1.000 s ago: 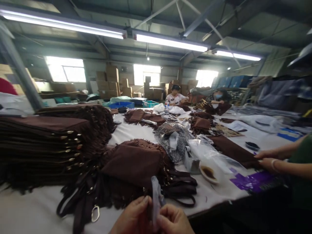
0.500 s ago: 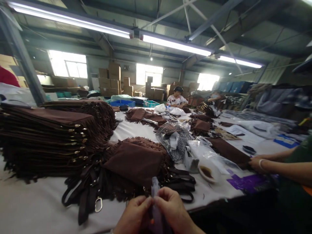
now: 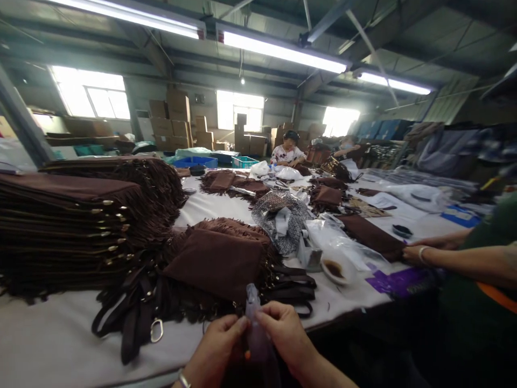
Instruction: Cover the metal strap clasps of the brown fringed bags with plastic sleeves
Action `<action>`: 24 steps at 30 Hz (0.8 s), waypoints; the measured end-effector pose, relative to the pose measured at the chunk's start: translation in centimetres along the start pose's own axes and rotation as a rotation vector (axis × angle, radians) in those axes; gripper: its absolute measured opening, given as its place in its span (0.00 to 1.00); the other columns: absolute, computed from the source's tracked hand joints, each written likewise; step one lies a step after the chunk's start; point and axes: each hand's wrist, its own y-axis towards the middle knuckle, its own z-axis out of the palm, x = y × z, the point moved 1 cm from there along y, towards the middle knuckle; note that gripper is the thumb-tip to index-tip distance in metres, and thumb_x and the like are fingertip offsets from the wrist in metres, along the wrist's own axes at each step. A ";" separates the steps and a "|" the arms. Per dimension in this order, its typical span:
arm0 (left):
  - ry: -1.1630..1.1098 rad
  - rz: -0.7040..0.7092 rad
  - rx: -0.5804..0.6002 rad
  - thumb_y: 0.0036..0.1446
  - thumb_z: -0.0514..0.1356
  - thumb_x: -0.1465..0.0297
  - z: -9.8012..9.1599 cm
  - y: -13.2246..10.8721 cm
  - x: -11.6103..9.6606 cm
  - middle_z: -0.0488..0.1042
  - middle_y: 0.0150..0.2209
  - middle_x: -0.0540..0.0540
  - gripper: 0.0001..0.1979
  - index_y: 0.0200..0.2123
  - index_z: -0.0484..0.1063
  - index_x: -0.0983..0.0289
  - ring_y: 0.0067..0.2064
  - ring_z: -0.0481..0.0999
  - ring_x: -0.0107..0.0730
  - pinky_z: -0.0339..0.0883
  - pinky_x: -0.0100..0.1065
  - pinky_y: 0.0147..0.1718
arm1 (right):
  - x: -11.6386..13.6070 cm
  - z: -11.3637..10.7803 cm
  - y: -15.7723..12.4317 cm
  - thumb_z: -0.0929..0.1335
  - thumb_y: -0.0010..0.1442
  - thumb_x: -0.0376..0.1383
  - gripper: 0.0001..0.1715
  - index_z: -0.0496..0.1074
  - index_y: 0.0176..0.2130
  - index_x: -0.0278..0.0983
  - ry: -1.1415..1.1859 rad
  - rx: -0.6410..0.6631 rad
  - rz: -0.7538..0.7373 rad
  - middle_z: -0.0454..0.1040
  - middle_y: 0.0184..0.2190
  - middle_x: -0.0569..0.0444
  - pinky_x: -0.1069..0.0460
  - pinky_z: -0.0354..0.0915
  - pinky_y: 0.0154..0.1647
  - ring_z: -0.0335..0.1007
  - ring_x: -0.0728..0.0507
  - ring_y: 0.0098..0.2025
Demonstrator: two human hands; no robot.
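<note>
A translucent plastic bag [image 3: 260,342] hangs between my hands at the table's front edge, its narrow top sticking up. My left hand [image 3: 220,345] pinches its left side between thumb and fingers. On the other side my right hand [image 3: 285,331] has thumb and fingertips closed on the plastic. Just beyond lie brown fringed bags [image 3: 218,261], one flat on top, with dark straps [image 3: 135,315] and a metal clip [image 3: 156,330] spread to the left. The lower part of the plastic bag is dim.
A tall stack of brown fringed bags [image 3: 64,231] stands at the left. A metal block [image 3: 309,254], a dish with brown liquid [image 3: 334,269] and purple packaging [image 3: 398,280] lie rightward. A co-worker's hands [image 3: 418,252] hold a brown piece at right; another person [image 3: 288,150] sits across.
The view has shifted slightly, so the table's things sit a bit higher and further left. Both hands keep their pinch on the plastic bag, a little further apart now.
</note>
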 end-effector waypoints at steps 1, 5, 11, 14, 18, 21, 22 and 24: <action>0.027 -0.003 0.008 0.37 0.71 0.55 0.0 -0.3 -0.6 0.67 0.20 0.48 0.22 0.25 0.72 0.67 0.21 0.64 0.24 0.62 0.30 0.23 | -0.1 -0.3 -0.2 0.71 0.51 0.41 0.14 0.77 0.27 0.31 -0.046 -0.011 -0.027 0.74 0.25 0.52 0.54 0.60 0.29 0.66 0.46 0.28; 0.087 0.032 0.042 0.45 0.68 0.55 -0.2 -1.1 -2.9 0.60 0.18 0.43 0.19 0.29 0.74 0.67 0.20 0.56 0.20 0.52 0.26 0.19 | -0.9 -1.0 -1.4 0.70 0.50 0.36 0.10 0.73 0.22 0.32 -0.204 -0.030 -0.073 0.68 0.22 0.55 0.54 0.57 0.30 0.62 0.48 0.28; 0.117 0.148 -0.057 0.47 0.67 0.56 0.2 -0.1 -3.3 0.66 0.21 0.48 0.19 0.24 0.69 0.66 0.22 0.60 0.20 0.51 0.25 0.21 | -0.7 -1.0 -3.0 0.70 0.49 0.34 0.08 0.74 0.21 0.32 -0.221 0.027 -0.056 0.66 0.22 0.56 0.54 0.56 0.29 0.61 0.48 0.27; 0.142 0.158 -0.092 0.47 0.67 0.56 0.5 0.1 -2.8 0.69 0.22 0.50 0.19 0.25 0.71 0.67 0.23 0.63 0.22 0.55 0.26 0.23 | -0.5 -1.3 -3.3 0.70 0.49 0.33 0.08 0.74 0.20 0.32 -0.218 0.034 -0.060 0.66 0.21 0.57 0.54 0.55 0.29 0.61 0.49 0.27; 0.155 0.146 -0.093 0.48 0.66 0.55 0.5 -0.2 -2.6 0.69 0.22 0.50 0.19 0.25 0.71 0.67 0.22 0.63 0.21 0.54 0.26 0.21 | -0.7 -1.5 -3.3 0.70 0.49 0.33 0.08 0.74 0.21 0.32 -0.184 0.018 -0.053 0.66 0.21 0.57 0.54 0.56 0.29 0.61 0.49 0.27; 0.162 0.144 -0.098 0.48 0.66 0.55 0.4 -0.5 -2.6 0.69 0.21 0.49 0.19 0.25 0.71 0.67 0.21 0.63 0.21 0.53 0.26 0.20 | -0.7 -1.2 -3.3 0.70 0.48 0.33 0.07 0.75 0.22 0.32 -0.156 0.029 -0.025 0.66 0.21 0.57 0.54 0.56 0.29 0.60 0.49 0.26; 0.165 0.145 -0.101 0.48 0.66 0.55 0.4 -0.6 -2.7 0.69 0.21 0.49 0.19 0.24 0.70 0.66 0.21 0.63 0.21 0.53 0.26 0.20 | -0.7 -1.1 -3.2 0.70 0.48 0.33 0.07 0.75 0.22 0.32 -0.143 0.035 -0.013 0.66 0.21 0.57 0.54 0.56 0.28 0.60 0.50 0.26; 0.171 0.148 -0.105 0.47 0.66 0.55 0.4 -0.7 -2.8 0.68 0.20 0.49 0.19 0.23 0.69 0.66 0.20 0.62 0.21 0.52 0.26 0.19 | -0.7 -0.9 -3.3 0.70 0.48 0.34 0.07 0.75 0.22 0.31 -0.120 0.040 0.009 0.66 0.21 0.57 0.54 0.55 0.27 0.59 0.50 0.26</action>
